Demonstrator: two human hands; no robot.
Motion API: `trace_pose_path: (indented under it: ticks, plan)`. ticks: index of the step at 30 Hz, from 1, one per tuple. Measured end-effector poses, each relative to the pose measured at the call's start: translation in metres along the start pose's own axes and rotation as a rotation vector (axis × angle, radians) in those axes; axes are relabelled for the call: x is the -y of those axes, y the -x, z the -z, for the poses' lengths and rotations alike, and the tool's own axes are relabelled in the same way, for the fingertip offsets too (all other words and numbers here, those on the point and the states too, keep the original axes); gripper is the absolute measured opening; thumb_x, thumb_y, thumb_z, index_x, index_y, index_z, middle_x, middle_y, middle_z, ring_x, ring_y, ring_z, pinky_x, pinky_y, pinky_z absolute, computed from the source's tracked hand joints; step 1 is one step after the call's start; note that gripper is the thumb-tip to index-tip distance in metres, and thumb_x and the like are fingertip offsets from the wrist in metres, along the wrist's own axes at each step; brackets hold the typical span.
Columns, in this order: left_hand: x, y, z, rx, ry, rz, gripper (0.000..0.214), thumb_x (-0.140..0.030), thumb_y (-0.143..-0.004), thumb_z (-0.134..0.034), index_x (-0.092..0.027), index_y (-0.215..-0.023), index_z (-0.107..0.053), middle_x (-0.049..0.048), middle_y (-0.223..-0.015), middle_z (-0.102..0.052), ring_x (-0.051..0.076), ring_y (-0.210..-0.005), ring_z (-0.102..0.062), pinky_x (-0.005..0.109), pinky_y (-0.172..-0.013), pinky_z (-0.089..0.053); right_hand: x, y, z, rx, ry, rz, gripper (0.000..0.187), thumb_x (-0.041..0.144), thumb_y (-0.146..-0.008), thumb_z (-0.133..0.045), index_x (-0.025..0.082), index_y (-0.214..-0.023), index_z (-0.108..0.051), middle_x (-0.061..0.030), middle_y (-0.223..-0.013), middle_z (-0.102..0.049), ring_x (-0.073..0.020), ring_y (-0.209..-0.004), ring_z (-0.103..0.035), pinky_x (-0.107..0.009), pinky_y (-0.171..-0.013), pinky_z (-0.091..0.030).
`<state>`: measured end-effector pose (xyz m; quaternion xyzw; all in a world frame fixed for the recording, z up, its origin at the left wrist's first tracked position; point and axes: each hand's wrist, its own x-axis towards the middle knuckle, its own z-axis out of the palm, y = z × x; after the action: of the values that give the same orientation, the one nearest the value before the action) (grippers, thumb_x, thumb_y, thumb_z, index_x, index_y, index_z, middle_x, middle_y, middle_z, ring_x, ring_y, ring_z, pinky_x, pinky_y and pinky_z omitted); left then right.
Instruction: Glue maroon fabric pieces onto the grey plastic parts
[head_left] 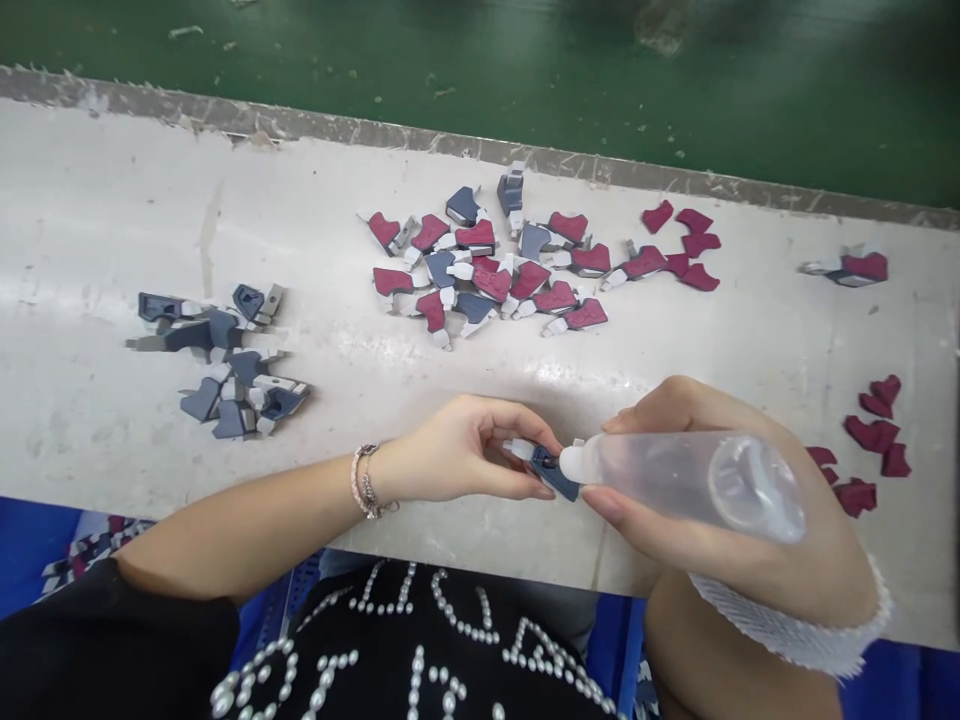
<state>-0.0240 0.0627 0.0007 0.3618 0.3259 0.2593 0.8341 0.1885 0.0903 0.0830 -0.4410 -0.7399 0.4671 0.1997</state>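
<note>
My left hand (469, 448) is closed in a pinch on a small blue-and-white plastic piece (541, 464) near the table's front edge. My right hand (720, 520) is wrapped round a clear squeeze bottle (690, 480), lying sideways. The bottle's white nozzle touches the blue piece. A bracelet sits on my left wrist, a white mesh cuff on my right.
A pile of blue pieces (225, 355) lies at the left of the white table (90, 230). A mixed heap of maroon and blue pieces (495, 270) lies in the middle. Loose maroon pads (870, 435) lie at the right, one assembled piece (851, 268) farther back.
</note>
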Motion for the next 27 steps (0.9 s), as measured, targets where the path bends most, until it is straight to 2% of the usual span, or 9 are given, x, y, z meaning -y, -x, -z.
trace_pose_path:
  ticks: [9,18,27]
  plan:
    - [-0.0003,-0.0002,-0.0008,-0.026,-0.040,0.005,0.030,-0.019,-0.075,-0.083,-0.015,-0.102,-0.072,0.0052,-0.100,-0.075,0.017,-0.092,-0.075,0.030,-0.085,-0.065,-0.0031,0.0040,0.0001,-0.033,0.076,0.026,0.023,0.029,-0.081,-0.079,0.025,-0.086,-0.057,0.0058,-0.068,-0.065,-0.0089,-0.052,-0.058,-0.022,-0.043,-0.042]
    - [-0.0028,-0.0003,-0.0011,-0.015,-0.064,-0.022,0.027,-0.019,-0.077,-0.082,-0.015,-0.101,-0.072,0.0073,-0.100,-0.075,0.019,-0.094,-0.074,0.033,-0.086,-0.066,0.0050,0.0009,-0.0012,0.041,-0.003,0.017,0.028,0.036,-0.084,-0.077,0.024,-0.079,-0.052,0.0066,-0.065,-0.063,-0.0084,-0.050,-0.056,-0.024,-0.043,-0.042]
    - [-0.0040,0.0004,-0.0010,-0.042,-0.095,-0.018,0.027,-0.017,-0.076,-0.084,-0.015,-0.100,-0.073,0.0039,-0.095,-0.076,0.015,-0.087,-0.075,0.025,-0.081,-0.065,0.0015,0.0042,-0.0001,-0.021,0.051,0.037,0.021,0.033,-0.084,-0.076,0.025,-0.085,-0.057,0.0054,-0.069,-0.065,-0.0099,-0.052,-0.058,-0.024,-0.042,-0.041]
